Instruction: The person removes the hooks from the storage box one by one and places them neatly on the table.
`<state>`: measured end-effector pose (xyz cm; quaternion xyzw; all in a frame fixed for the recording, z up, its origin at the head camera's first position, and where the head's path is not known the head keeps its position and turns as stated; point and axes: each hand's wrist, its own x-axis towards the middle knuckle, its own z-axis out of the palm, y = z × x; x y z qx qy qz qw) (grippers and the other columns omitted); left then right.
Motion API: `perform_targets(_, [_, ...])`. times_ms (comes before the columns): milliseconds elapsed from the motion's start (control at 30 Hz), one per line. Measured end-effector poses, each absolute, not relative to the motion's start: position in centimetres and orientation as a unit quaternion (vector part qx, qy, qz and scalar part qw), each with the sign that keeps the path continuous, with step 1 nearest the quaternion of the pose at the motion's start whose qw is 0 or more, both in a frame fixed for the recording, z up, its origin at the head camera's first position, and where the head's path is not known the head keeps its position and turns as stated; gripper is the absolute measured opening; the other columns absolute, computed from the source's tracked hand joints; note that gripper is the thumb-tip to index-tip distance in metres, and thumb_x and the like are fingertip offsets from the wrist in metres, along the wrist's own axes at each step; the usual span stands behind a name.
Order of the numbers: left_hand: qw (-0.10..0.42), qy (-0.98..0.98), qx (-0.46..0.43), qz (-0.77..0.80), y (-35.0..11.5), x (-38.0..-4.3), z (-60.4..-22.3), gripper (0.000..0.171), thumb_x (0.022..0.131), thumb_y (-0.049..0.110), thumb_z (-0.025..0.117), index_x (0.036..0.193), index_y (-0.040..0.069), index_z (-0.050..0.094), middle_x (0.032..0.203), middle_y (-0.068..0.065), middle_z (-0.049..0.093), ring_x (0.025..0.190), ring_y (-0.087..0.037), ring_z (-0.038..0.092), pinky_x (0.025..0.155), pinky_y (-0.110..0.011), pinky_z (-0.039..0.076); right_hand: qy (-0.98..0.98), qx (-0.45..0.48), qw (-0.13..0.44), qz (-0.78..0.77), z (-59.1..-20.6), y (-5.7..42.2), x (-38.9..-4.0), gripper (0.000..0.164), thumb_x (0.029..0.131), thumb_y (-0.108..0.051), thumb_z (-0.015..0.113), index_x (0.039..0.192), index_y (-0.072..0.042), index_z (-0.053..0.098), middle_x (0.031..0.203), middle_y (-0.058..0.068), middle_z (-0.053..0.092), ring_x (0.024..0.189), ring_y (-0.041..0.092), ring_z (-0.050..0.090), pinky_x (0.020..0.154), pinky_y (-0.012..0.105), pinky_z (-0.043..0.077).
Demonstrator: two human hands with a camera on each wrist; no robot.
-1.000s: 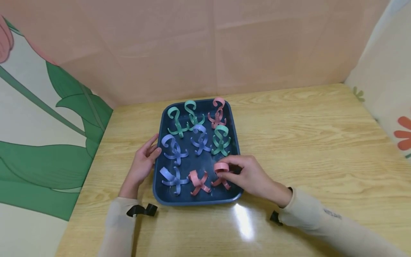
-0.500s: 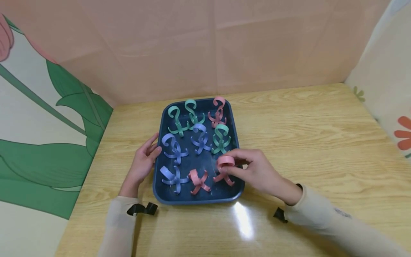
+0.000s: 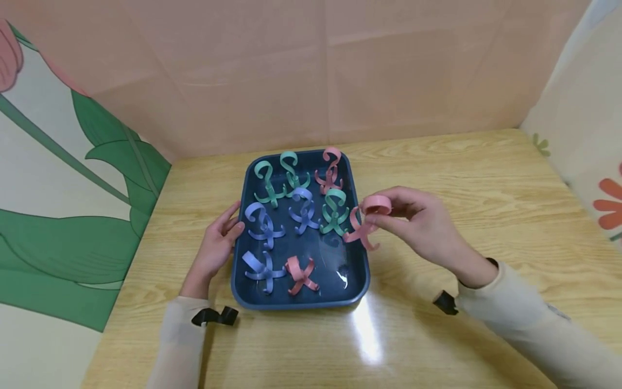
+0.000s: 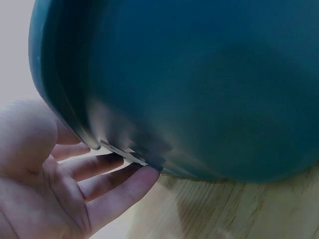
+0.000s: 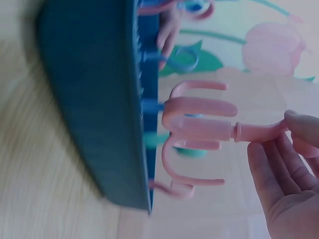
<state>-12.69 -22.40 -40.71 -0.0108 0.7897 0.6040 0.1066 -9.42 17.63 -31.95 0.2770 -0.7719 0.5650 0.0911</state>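
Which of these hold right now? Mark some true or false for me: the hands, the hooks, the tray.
1. The right hand pinches a pink hook. True.
2. The left hand holds a hook. False: it is at the left side of the tray, with no hook in it.
3. Three green hooks are in the tray. True.
4. Four pink hooks are inside the tray. False: two are, one in the far right corner and one near the front.
5. A blue-violet hook sits in the tray's near left corner. True.
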Motion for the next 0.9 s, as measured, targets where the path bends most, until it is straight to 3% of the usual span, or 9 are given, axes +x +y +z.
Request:
perform_targets(167, [0.094, 0.8, -0.007, 0.592, -22.2, -12.6, -40.6, 0.051, 0.108, 0.021, 0.048, 0.158, 0.028, 0.036, 0.149, -0.015, 0.049, 0.119, -0.034, 0.059, 0.071, -0.032, 0.058, -0.795, 0.252, 0.111, 0.54, -32.5, 19.1, -10.8, 0.028, 0.084, 0.011, 0.075, 0.108, -0.003, 0.074, 0.098, 0.005, 0.073, 0.078, 0.015, 0.069, 0.069, 0.022, 0.057])
perform_targets(333, [0.089, 0.805, -0.009, 0.586, -22.1, -12.5, -40.5, 0.051, 0.108, 0.02, 0.046, 0.158, 0.027, 0.036, 0.149, -0.015, 0.049, 0.115, -0.033, 0.06, 0.069, -0.029, 0.056, -0.797, 0.23, 0.101, 0.549, -33.3, 20.2, -12.2, 0.026, 0.086, 0.009, 0.073, 0.11, 0.0, 0.073, 0.099, 0.009, 0.072, 0.079, 0.021, 0.07, 0.07, 0.023, 0.058])
perform_targets(467, [0.087, 0.806, -0.008, 0.585, -22.0, -12.5, -40.4, 0.051, 0.108, 0.019, 0.046, 0.158, 0.025, 0.035, 0.149, -0.016, 0.049, 0.115, -0.033, 0.059, 0.071, -0.029, 0.055, -0.808, 0.204, 0.099, 0.544, -33.8, 20.9, -13.4, 0.024, 0.088, 0.005, 0.074, 0.111, -0.001, 0.073, 0.1, 0.01, 0.072, 0.081, 0.018, 0.07, 0.072, 0.022, 0.057])
perform_targets(733, [0.085, 0.81, -0.011, 0.58, -21.9, -12.7, -40.4, 0.05, 0.109, 0.022, 0.045, 0.157, 0.029, 0.036, 0.151, -0.013, 0.048, 0.127, -0.031, 0.056, 0.092, -0.041, 0.054, -0.841, 0.146, 0.093, 0.513, -34.9, 21.7, -16.0, 0.023, 0.091, -0.007, 0.074, 0.114, -0.005, 0.073, 0.106, 0.009, 0.071, 0.087, 0.012, 0.068, 0.075, 0.018, 0.055])
perform_targets(900, [0.082, 0.809, -0.01, 0.582, -21.8, -12.6, -40.4, 0.05, 0.109, 0.02, 0.045, 0.157, 0.025, 0.036, 0.15, -0.014, 0.048, 0.128, -0.031, 0.055, 0.096, -0.044, 0.051, -0.85, 0.121, 0.097, 0.504, -35.7, 21.9, -17.8, 0.024, 0.092, -0.011, 0.074, 0.115, -0.006, 0.073, 0.107, 0.009, 0.071, 0.089, 0.012, 0.067, 0.076, 0.016, 0.054])
